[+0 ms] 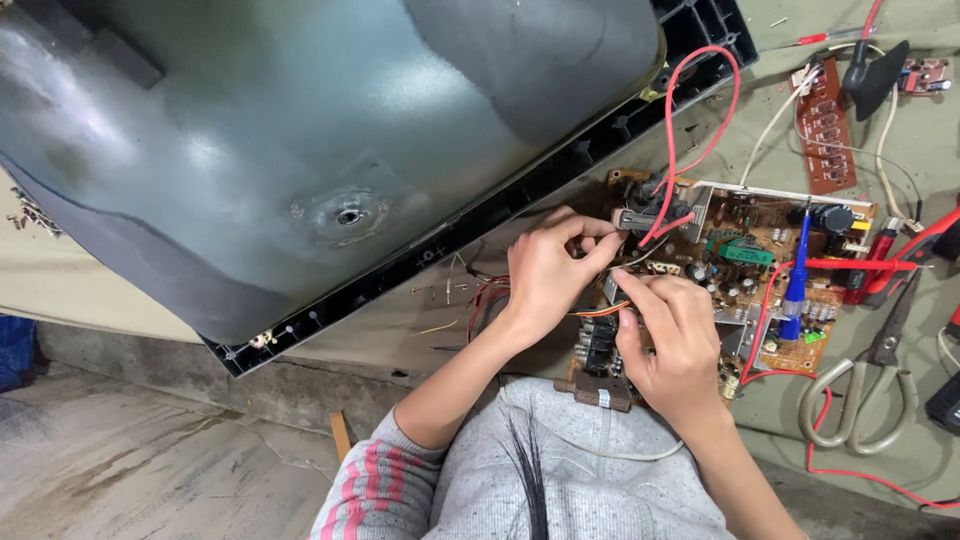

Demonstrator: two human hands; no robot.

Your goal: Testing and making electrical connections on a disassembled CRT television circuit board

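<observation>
A brown circuit board (760,235) crowded with components lies on the bench in front of me. My left hand (545,275) pinches thin wires at the board's left edge, beside a black part fed by a red cable (672,120). My right hand (675,345) rests on the board's near left corner, its fingers closed around a striped bundle of wires (598,311). A blue probe (797,285) stands on the board to the right of my hands.
A large grey picture tube (300,130) in a black frame lies face down, filling the upper left. Metal scissors (870,385), red leads, a red-handled tool (880,262) and a small brown board (825,125) lie to the right. Concrete floor shows lower left.
</observation>
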